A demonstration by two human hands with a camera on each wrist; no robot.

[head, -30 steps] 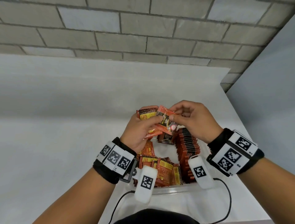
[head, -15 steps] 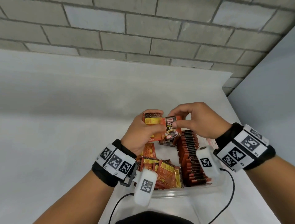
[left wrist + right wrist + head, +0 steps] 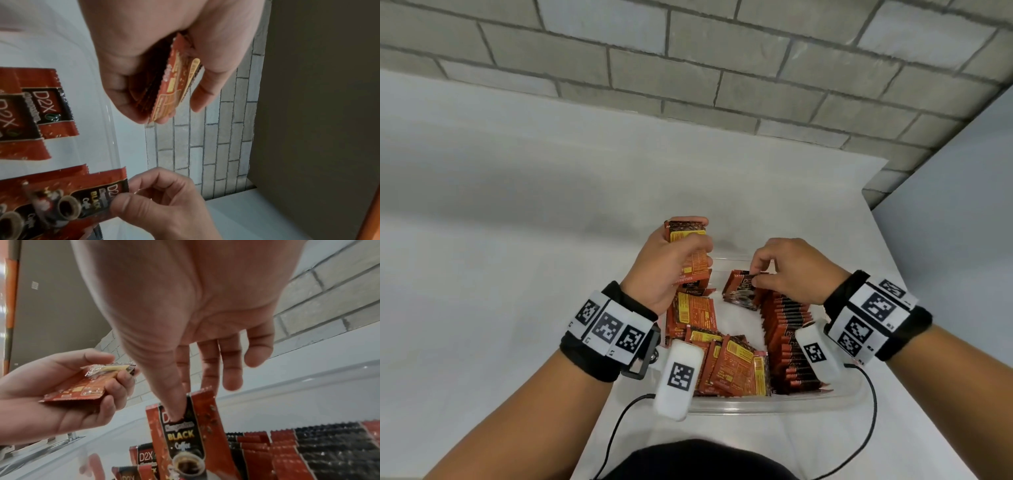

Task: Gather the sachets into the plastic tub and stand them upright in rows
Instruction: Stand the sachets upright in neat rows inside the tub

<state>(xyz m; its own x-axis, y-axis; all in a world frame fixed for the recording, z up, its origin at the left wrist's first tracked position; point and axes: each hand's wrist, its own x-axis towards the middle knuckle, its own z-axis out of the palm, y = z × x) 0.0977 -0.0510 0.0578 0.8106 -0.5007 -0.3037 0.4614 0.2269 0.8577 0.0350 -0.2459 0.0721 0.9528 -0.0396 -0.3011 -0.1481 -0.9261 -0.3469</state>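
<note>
**Meanwhile, one sachet goes to the row**

Over the plastic tub (image 3: 774, 406) on the white table (image 3: 482, 274), the right hand (image 3: 791, 270) pinches a single sachet (image 3: 741, 289) by its top edge between thumb and forefinger, its other fingers hanging loose. This sachet stands tilted at the far end of the upright row (image 3: 787, 342), which runs along the right side of the tub. On its front the right wrist view shows "BLACK" in yellow and "Coffee" in white above a pictured cup of coffee; the first letters, "D2", are partly under the thumb.

The left hand (image 3: 671, 270) is curled round a small stack of sachets (image 3: 686, 240), held above the tub's far left part. Their backs face out: orange-red with yellow panels of print too small to read.

Loose sachets (image 3: 726, 363) lie flat and overlapping in the left half of the tub, most showing their yellow-panelled backs. In the left wrist view two of these show "D2X" in white on a black panel.

Behind the table stands a grey brick wall (image 3: 688, 68). Both wrists carry black bands with square black-and-white marker tags (image 3: 607, 325).
</note>
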